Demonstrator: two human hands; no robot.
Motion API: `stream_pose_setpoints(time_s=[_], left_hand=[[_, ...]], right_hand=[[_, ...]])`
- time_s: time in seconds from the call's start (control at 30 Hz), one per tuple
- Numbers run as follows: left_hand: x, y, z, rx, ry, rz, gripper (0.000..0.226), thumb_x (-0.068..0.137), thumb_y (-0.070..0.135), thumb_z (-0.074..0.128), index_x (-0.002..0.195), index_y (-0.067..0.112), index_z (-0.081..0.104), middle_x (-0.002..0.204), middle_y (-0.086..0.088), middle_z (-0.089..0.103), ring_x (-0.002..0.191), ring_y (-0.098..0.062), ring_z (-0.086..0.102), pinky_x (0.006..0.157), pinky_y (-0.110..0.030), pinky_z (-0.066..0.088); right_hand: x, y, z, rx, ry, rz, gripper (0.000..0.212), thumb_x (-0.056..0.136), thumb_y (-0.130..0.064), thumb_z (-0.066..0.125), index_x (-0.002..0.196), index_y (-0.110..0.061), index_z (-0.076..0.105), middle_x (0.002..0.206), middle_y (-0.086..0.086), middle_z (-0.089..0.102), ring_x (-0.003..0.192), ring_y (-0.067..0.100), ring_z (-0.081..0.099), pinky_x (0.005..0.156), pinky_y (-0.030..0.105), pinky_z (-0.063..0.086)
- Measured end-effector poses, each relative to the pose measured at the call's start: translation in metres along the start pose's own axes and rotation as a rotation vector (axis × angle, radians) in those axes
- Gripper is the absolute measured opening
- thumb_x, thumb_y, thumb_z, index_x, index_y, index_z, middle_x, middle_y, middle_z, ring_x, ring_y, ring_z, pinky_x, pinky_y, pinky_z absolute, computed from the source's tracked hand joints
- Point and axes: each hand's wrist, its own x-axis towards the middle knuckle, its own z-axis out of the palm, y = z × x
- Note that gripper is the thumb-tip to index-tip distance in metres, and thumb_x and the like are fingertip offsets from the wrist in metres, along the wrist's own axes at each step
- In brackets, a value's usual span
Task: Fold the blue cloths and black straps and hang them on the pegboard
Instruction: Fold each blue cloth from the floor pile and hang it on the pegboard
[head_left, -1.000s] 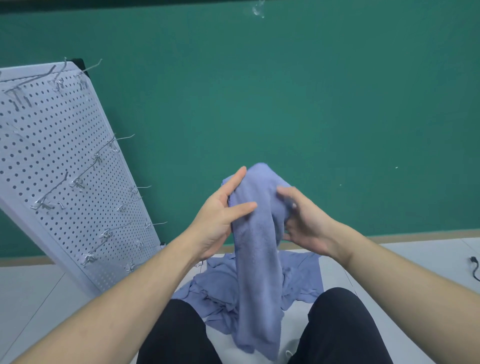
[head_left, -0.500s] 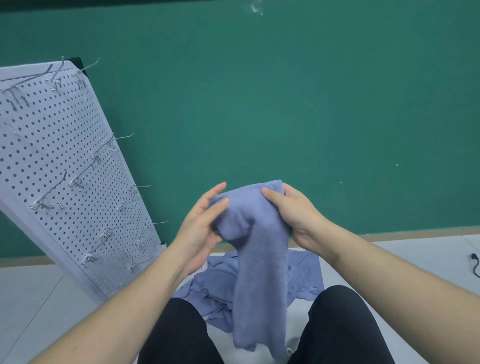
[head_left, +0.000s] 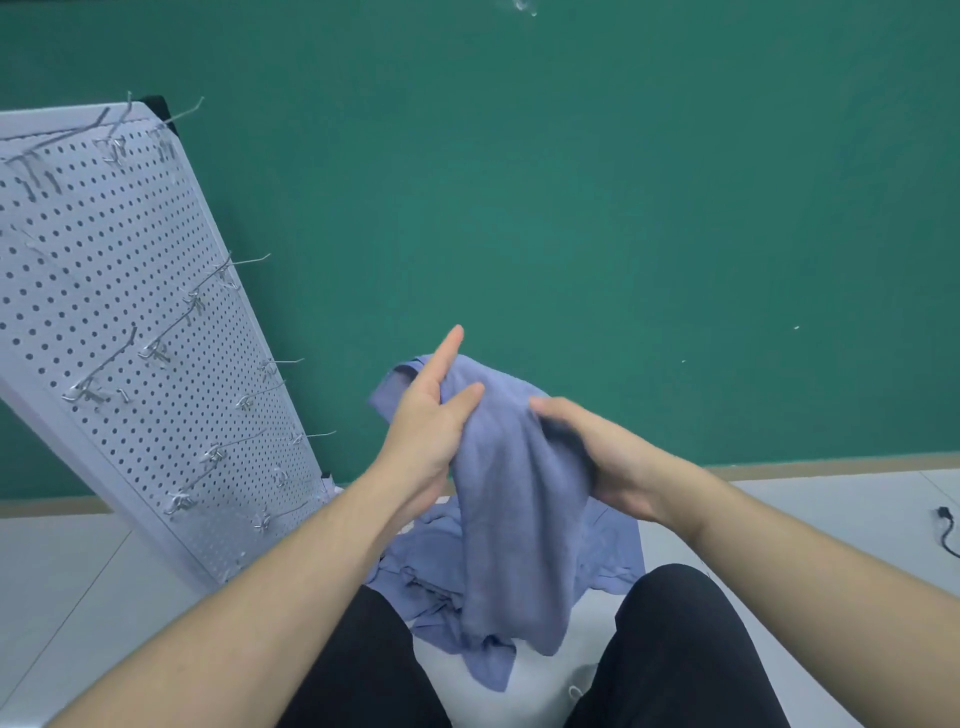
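Black-trousered knees (head_left: 670, 649) are framing a pile of blue cloths (head_left: 613, 545) lying on the pale floor (head_left: 67, 582). Above it both hands are holding one blue cloth (head_left: 514, 499): the left hand (head_left: 426, 431) is pinching its upper edge, forefinger straight, the right hand (head_left: 602, 457) is gripping its right side. Further left, the white pegboard (head_left: 104, 332) is leaning, hooks bare, before a green wall (head_left: 623, 182)

A green wall (head_left: 623, 208) fills the background, with a tan baseboard (head_left: 831, 464) along its foot. The floor (head_left: 62, 587) is pale tile. A black cable (head_left: 948, 530) lies at the right edge.
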Motion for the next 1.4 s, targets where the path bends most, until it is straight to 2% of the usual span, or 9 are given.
stream_pose_setpoints(time_s=[0.13,0.3,0.47,0.67,0.9,0.97,1.17,1.27,1.4], left_hand=[[0.006,0.007,-0.010,-0.010,0.033,-0.074,0.065,0.102,0.001,0.046,0.148,0.046,0.040,0.149,0.008,0.045,0.111,0.004,0.064,0.086,-0.023,0.056],[-0.001,0.009,-0.023,-0.164,-0.072,-0.208,0.043,0.101,0.014,0.054,0.139,0.035,0.054,0.081,0.004,0.070,0.071,-0.009,0.066,0.068,-0.030,0.051],[-0.025,-0.015,-0.017,-0.126,-0.248,-0.214,0.037,0.088,0.025,0.073,0.124,0.033,0.067,0.124,0.007,0.071,0.113,-0.016,0.066,0.096,-0.039,0.051],[-0.024,-0.020,0.001,0.094,-0.137,-0.121,0.039,0.091,-0.001,0.066,0.100,0.035,0.077,0.120,0.012,0.070,0.109,-0.010,0.065,0.082,-0.027,0.055],[-0.001,-0.012,0.001,-0.083,-0.109,-0.121,0.057,0.097,-0.005,0.055,0.136,0.036,0.058,0.159,0.003,0.038,0.144,-0.008,0.038,0.120,-0.037,0.033],[0.001,-0.010,0.000,-0.074,-0.095,-0.129,0.062,0.099,-0.004,0.052,0.149,0.031,0.044,0.163,0.006,0.026,0.147,-0.004,0.028,0.122,-0.036,0.028],[-0.002,0.006,-0.013,0.041,-0.139,-0.154,0.064,0.097,0.003,0.059,0.142,0.047,0.049,0.151,0.009,0.045,0.121,-0.005,0.059,0.102,-0.031,0.050],[-0.008,0.014,-0.021,-0.093,-0.224,-0.252,0.047,0.096,0.003,0.060,0.129,0.037,0.063,0.120,-0.007,0.072,0.096,-0.016,0.071,0.083,-0.029,0.059],[-0.014,0.007,-0.028,-0.199,-0.266,-0.316,0.034,0.084,0.006,0.069,0.111,0.026,0.073,0.099,-0.005,0.075,0.085,-0.016,0.070,0.078,-0.029,0.057]], right_hand=[[0.002,0.010,-0.005,-0.141,0.076,-0.070,0.024,0.095,-0.025,0.065,0.114,-0.013,0.072,0.108,0.004,0.077,0.104,0.021,0.072,0.092,0.036,0.055],[0.006,-0.002,0.001,-0.073,0.192,-0.151,0.021,0.092,-0.025,0.070,0.114,-0.024,0.070,0.106,-0.003,0.077,0.100,0.014,0.073,0.078,0.032,0.057],[0.011,-0.013,0.009,0.065,0.262,-0.050,0.022,0.097,-0.023,0.066,0.114,-0.011,0.065,0.104,0.006,0.076,0.089,0.015,0.072,0.064,0.024,0.055],[0.009,-0.014,-0.001,0.044,0.328,0.103,0.023,0.095,-0.027,0.066,0.109,-0.009,0.069,0.101,0.008,0.076,0.083,0.022,0.071,0.071,0.031,0.057],[0.003,-0.002,-0.008,0.161,0.211,-0.033,0.054,0.090,-0.027,0.070,0.133,-0.036,0.040,0.109,0.006,0.069,0.078,0.020,0.068,0.068,0.034,0.057],[-0.001,-0.003,-0.003,0.057,0.096,-0.080,0.047,0.090,-0.024,0.070,0.129,-0.044,0.053,0.097,-0.005,0.072,0.082,0.015,0.066,0.079,0.035,0.056],[-0.001,-0.006,0.008,-0.121,0.193,-0.248,0.027,0.094,-0.003,0.061,0.094,-0.026,0.076,0.091,-0.007,0.072,0.081,0.015,0.059,0.079,0.035,0.049],[0.005,-0.011,0.008,0.009,0.259,-0.277,0.027,0.094,-0.002,0.060,0.094,-0.024,0.075,0.091,-0.004,0.073,0.079,0.014,0.063,0.073,0.029,0.050],[0.004,-0.019,0.007,0.051,0.297,-0.269,0.025,0.093,0.002,0.060,0.087,-0.016,0.076,0.082,-0.004,0.076,0.067,0.007,0.066,0.057,0.018,0.050]])
